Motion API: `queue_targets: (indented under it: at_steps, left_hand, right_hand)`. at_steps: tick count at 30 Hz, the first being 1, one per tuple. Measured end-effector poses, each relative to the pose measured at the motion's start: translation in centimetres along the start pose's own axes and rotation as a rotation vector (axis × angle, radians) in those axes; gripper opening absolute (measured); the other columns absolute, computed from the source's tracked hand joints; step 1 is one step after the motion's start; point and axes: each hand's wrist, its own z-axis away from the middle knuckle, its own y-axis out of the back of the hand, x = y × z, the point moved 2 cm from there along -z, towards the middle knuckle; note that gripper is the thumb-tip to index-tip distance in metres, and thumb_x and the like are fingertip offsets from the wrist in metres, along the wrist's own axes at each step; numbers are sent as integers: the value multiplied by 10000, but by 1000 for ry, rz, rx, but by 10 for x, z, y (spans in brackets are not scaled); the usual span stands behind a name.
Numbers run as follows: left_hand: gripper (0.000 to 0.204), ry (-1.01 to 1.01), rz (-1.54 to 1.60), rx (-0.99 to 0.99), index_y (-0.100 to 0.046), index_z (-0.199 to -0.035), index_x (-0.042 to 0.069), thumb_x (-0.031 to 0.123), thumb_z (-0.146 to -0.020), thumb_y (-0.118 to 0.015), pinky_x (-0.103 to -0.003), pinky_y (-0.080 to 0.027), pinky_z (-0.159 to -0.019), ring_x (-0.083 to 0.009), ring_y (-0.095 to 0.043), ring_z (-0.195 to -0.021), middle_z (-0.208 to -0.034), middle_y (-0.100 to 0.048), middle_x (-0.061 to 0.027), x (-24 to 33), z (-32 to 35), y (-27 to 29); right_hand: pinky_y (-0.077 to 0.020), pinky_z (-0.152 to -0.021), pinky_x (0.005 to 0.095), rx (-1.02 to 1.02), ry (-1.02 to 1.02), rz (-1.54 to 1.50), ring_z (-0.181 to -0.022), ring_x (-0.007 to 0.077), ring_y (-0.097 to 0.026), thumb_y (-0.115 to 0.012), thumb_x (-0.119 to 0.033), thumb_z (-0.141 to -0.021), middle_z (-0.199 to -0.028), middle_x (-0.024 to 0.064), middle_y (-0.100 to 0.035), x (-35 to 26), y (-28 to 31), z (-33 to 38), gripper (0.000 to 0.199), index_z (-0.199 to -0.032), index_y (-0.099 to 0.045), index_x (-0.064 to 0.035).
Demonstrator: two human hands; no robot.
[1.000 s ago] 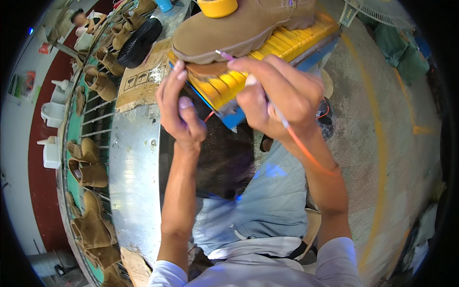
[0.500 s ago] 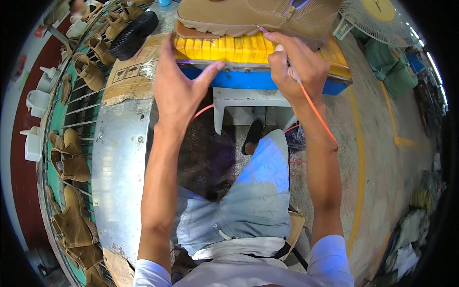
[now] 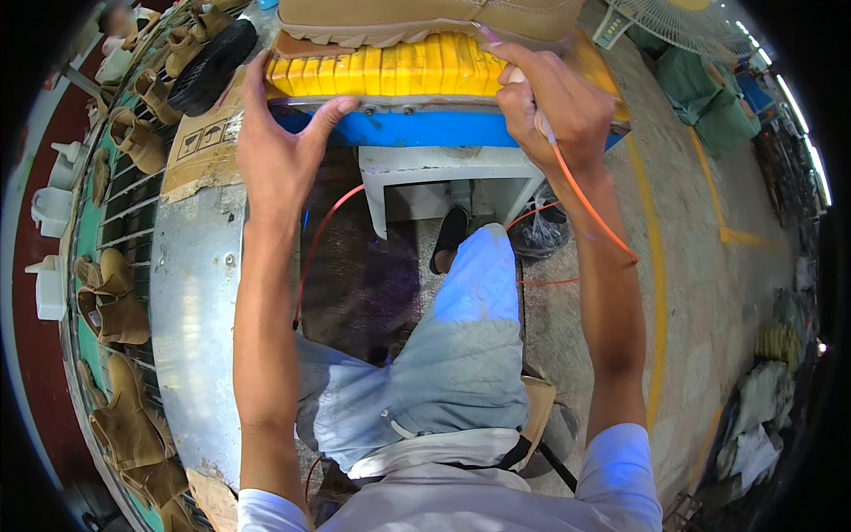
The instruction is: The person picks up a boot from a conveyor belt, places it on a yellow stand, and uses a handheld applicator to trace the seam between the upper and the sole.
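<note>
A tan boot [image 3: 417, 19] lies sole-down on a yellow ribbed pad [image 3: 390, 69] set on a blue-edged stand [image 3: 425, 129] at the top of the head view. My left hand [image 3: 279, 142] rests on the pad's left front edge, fingers spread, thumb along the blue rim. My right hand [image 3: 550, 102] grips a thin pen-like tool [image 3: 514, 62] with an orange hose [image 3: 589, 208], its tip at the boot's sole edge.
A conveyor rack [image 3: 115, 230] on the left carries several tan boot uppers [image 3: 111, 288] and white bottles. A metal sheet [image 3: 191, 310] borders it. A fan [image 3: 687, 22] stands top right, green bags [image 3: 709, 97] beside it, a yellow line on the concrete floor.
The boot and yellow pad have slid toward the top of the picture as my head tilted. My left hand went from raised fingers to lying flat on the pad's edge.
</note>
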Motion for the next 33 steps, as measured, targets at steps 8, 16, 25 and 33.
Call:
queue_targets:
  at_steps: [8,16,25,33]
  left_hand:
    - [915,50,146,-55,-462,-1484,48,366,-759,-922,-390,-486,-1043,-291,-638,-1216,-1317,-657,-211,-21,-14,-13]
    - [436,-364,30,272,-697,-1179,34,196,-808,-861,-475,-469,-1028,-374,-621,-1180,-1247,-678,-183,53,13,-67]
    - [352,-422,226,-16,-775,-1080,185,169,-735,-837,-511,-461,-1034,-351,-579,-1267,-1328,-646,-102,156,90,-83]
    - [281,-385,222,-32,-784,-1081,163,67,-824,-721,-509,-456,-1074,-360,-582,-1320,-1332,-687,-79,137,91,-60]
  right_hand:
    - [-490,-535,313,-17,-10,97,-575,205,-619,-643,-26,-785,-731,68,-650,15,35,8,258,-1005,-764,-87]
    - [-497,-511,320,-87,-51,63,-572,221,-650,-685,-61,-762,-708,51,-668,1,64,-17,171,-924,-733,-85]
    - [-531,-549,312,-136,-118,-99,-599,215,-677,-650,-28,-803,-740,89,-703,-5,70,-36,117,-889,-728,-38]
    - [-518,-520,277,-65,-307,-300,-582,170,-684,-636,-12,-819,-714,75,-702,5,70,-25,120,-866,-742,-43]
